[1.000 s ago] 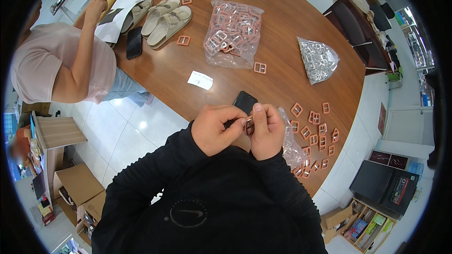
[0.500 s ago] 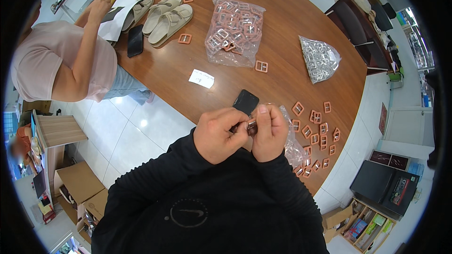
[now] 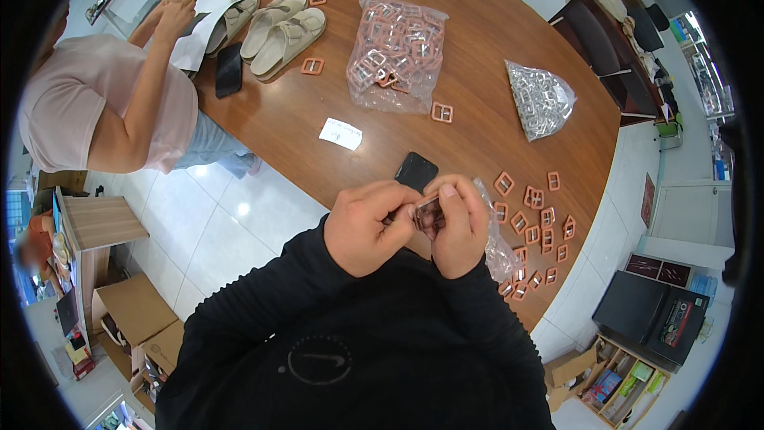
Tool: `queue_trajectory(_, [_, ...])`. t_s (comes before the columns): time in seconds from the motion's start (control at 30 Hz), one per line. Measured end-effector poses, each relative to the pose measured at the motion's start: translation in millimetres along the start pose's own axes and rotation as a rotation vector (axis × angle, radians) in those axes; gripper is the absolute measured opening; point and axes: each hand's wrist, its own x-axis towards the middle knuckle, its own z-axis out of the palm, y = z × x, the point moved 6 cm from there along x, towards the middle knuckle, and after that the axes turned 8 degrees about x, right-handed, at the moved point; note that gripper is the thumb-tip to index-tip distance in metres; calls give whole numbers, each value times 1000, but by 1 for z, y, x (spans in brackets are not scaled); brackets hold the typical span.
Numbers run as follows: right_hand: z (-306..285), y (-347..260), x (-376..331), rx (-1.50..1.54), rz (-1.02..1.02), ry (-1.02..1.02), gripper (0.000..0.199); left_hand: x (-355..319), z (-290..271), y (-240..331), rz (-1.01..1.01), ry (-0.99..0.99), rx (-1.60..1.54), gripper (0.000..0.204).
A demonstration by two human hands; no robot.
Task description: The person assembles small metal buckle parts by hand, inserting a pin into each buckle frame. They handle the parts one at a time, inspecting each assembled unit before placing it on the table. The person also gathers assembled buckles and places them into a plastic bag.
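Left hand [image 3: 368, 231] and right hand [image 3: 455, 231] close together, fingertips pinching a small square buckle [image 3: 430, 216], partly hidden. Position: near side of the bench [image 3: 477, 95]. Black phone [image 3: 416, 170] just beyond; loose orange-pink buckles [image 3: 541, 240], crumpled clear bag [image 3: 499, 253] right of the right hand.

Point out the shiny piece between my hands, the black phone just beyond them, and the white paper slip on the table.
Shiny piece [image 3: 430, 215]: head view, on its visible face.
Black phone [image 3: 416, 171]: head view, middle of its upward face.
White paper slip [image 3: 341, 134]: head view, middle of its written side.
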Motion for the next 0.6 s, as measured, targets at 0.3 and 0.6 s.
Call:
queue_trajectory(0.3, [9,-7,-6,16,-44,12,22,1,2,-11,40,-24,-265,16])
queue_trajectory(0.6, [14,-1,-7,142,-60,44,24,-6,15,-16,-111,64,-486,25])
